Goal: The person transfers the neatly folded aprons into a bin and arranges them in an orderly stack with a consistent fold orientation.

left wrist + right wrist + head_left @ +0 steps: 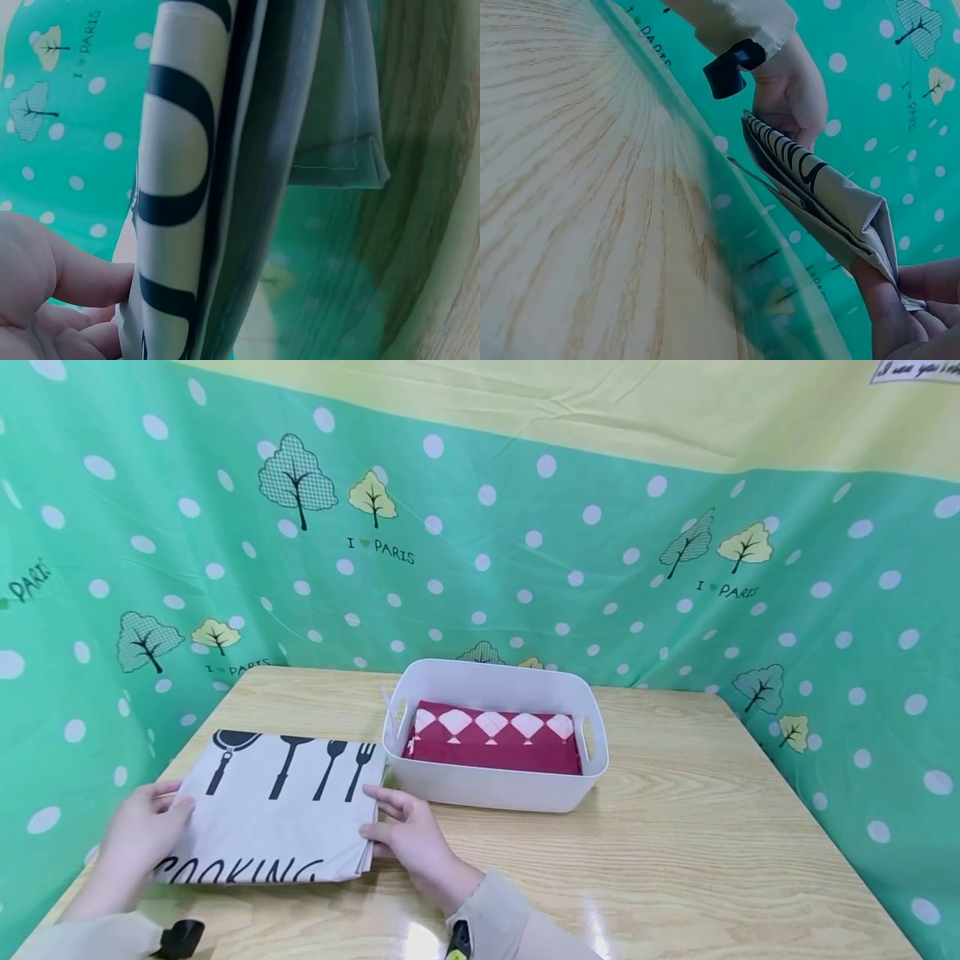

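A folded white cloth printed with black utensils and the word COOKING is held up at the left of the table. My left hand pinches its left edge, thumb on top. My right hand grips the right edge between thumb and fingers. In the right wrist view the cloth shows its stacked layers edge-on, a hand at each end. In the left wrist view a loose flap hangs under the fold. Behind my right hand stands a white basket with a folded red-and-white patterned cloth inside.
The basket, with handle cutouts at its ends, sits near the back middle of the wooden table. A green dotted curtain printed with trees hangs along the back and sides.
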